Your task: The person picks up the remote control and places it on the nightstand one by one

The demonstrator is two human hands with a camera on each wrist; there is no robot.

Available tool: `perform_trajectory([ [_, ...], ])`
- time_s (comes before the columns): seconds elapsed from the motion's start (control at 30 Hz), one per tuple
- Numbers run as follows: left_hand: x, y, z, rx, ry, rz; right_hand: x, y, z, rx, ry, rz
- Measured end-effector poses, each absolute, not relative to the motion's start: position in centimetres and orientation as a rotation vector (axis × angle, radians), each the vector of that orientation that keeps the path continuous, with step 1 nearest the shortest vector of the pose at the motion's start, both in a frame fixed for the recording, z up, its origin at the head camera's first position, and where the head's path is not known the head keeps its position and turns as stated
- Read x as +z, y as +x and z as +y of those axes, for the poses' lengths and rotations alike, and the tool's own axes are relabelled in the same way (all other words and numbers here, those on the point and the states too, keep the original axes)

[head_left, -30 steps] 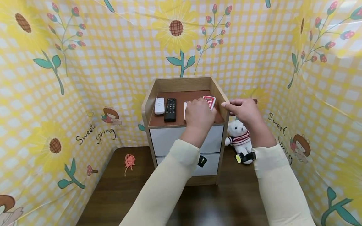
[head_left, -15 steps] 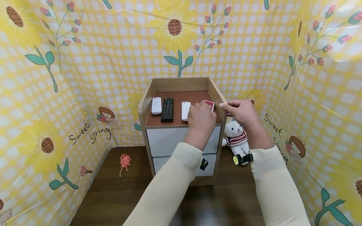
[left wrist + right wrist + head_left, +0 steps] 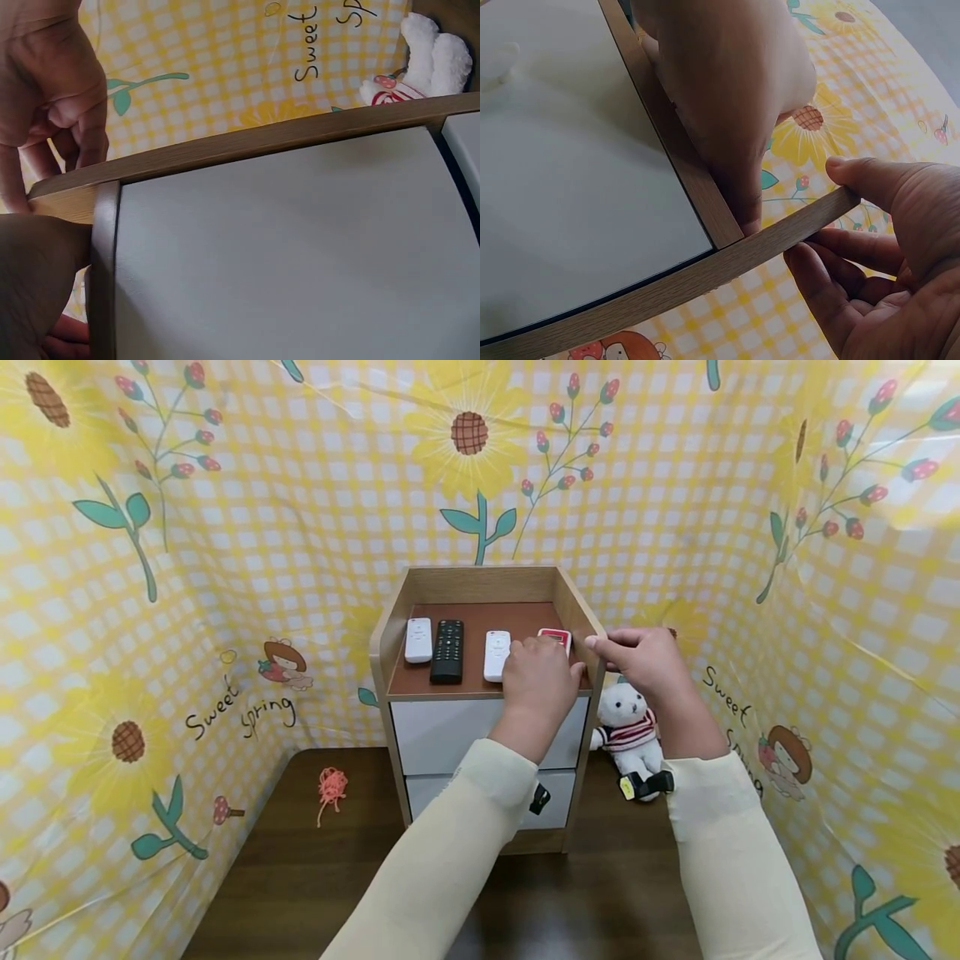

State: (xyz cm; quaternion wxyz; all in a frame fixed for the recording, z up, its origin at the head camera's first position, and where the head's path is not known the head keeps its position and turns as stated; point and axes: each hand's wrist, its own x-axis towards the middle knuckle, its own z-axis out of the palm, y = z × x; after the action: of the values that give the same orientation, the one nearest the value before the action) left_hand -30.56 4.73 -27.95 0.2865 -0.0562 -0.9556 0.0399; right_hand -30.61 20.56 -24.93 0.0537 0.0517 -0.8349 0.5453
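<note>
A small red-and-white calculator [image 3: 556, 634] lies at the right of the wooden cabinet's [image 3: 483, 585] brown top, its lower part covered by my left hand [image 3: 538, 687]. The left fingers curl over its left side and the thumb is beside its right side; the fingertips are hidden. My right hand [image 3: 647, 662] pinches the front edge of the cabinet's right side wall [image 3: 780, 232] between thumb and fingers. Just left of the left hand lies a white remote control [image 3: 495, 656]. Further left are a black remote control [image 3: 447, 652] and another white remote control [image 3: 418, 640].
Two white drawers [image 3: 450, 735] fill the cabinet's front. A white plush bear [image 3: 628, 727] in a striped sweater sits on the dark wooden surface [image 3: 300, 877] to the right. A tangle of coral yarn [image 3: 332, 785] lies to the left. Yellow checked cloth [image 3: 322, 527] encloses the space.
The calculator, tilted a second ago, now lies straighter and slightly nearer the front under my left hand. The left hand has shifted slightly down; its thumb stands out more. The right hand keeps its grip.
</note>
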Motion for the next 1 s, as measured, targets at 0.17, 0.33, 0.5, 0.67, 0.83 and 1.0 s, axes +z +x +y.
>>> perform_trajectory([
  [0.17, -27.5, -29.7, 3.8, 0.081, -0.238, -2.529, -24.8, -30.7, 20.6, 1.638, 0.155, -2.553],
  [0.33, -26.3, -27.6, 0.7, -0.339, -0.284, -2.386, -24.8, -30.8, 20.4, 1.617, 0.174, -2.569],
  [0.5, -25.8, -25.9, -5.2, -0.593, -0.328, -2.174, -24.7, -30.9, 20.3, 1.635, 0.158, -2.577],
  [0.67, -27.2, -25.5, -11.3, -0.608, -0.319, -2.022, -24.6, -31.0, 20.9, 1.624, 0.130, -2.590],
  [0.83, -29.4, -25.6, -16.6, -0.591, -0.276, -1.895, -24.8, -31.0, 21.5, 1.556, 0.176, -2.597],
  [1.0, -31.3, -25.8, -20.8, -0.550, -0.253, -1.885, -26.4, -30.6, 22.6, 1.325, 0.297, -2.524],
])
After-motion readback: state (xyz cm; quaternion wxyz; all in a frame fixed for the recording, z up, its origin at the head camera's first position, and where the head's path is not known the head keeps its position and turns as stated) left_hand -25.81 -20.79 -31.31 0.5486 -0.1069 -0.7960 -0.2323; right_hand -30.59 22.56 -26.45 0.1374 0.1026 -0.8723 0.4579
